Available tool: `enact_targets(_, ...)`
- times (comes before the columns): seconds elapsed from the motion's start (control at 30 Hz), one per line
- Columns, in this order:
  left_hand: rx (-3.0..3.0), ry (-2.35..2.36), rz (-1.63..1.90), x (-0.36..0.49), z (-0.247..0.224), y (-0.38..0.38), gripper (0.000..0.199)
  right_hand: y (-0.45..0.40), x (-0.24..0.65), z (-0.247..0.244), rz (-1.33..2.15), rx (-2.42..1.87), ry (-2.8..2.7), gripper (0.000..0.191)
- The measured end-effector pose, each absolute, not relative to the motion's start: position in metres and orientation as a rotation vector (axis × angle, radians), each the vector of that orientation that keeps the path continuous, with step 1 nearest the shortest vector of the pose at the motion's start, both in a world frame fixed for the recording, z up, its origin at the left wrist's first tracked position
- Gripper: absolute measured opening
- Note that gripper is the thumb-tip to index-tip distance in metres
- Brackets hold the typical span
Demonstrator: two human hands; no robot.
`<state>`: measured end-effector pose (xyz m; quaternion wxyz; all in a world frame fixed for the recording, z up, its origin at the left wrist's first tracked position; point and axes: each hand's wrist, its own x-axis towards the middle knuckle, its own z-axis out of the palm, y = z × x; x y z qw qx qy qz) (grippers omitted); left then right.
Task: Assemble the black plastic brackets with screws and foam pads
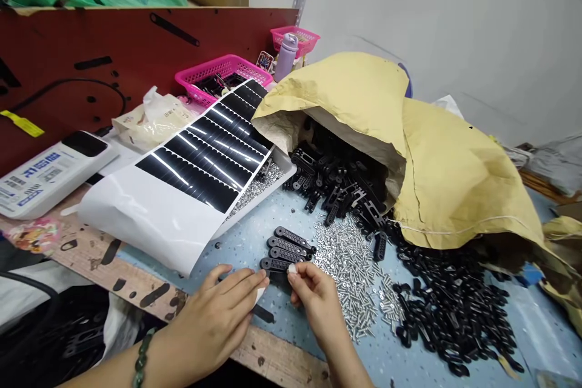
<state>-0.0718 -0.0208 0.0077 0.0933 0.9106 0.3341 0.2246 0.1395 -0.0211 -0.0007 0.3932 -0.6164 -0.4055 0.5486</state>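
Note:
My left hand [222,315] lies over a narrow black strip [262,314], its fingers together and bent down onto it. One end of the strip sticks out below the fingers; the rest is covered. A bit of white shows at the left fingertips. My right hand [316,297] is closed in a pinch just to the right. Something small and white [291,268] shows at its thumb tip, and what the fingers hold is hidden. Just beyond both hands, several black plastic arms [291,245] with patterned faces lie side by side on the blue tabletop [245,236].
Small silver screws [350,279] spread right of my hands. Black parts [450,309] spill from yellow paper sacks [336,85]. A sheet of black stickers [204,145] leans over a white tray [286,173]. Behind are a pink basket [227,66] and a purple bottle [286,56].

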Motion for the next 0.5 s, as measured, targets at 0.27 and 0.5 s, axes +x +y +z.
enact_targets(0.27,2.699,0.989,0.573,-0.073,0.008,-0.021,0.040,-0.022,0.139,0.003,1.230,-1.677,-1.244,0.022)
enact_targets(0.5,2.657,1.019,0.633,-0.062,0.008,-0.017,0.032,-0.023,0.135,0.005,0.937,-1.876,-1.500,0.008)
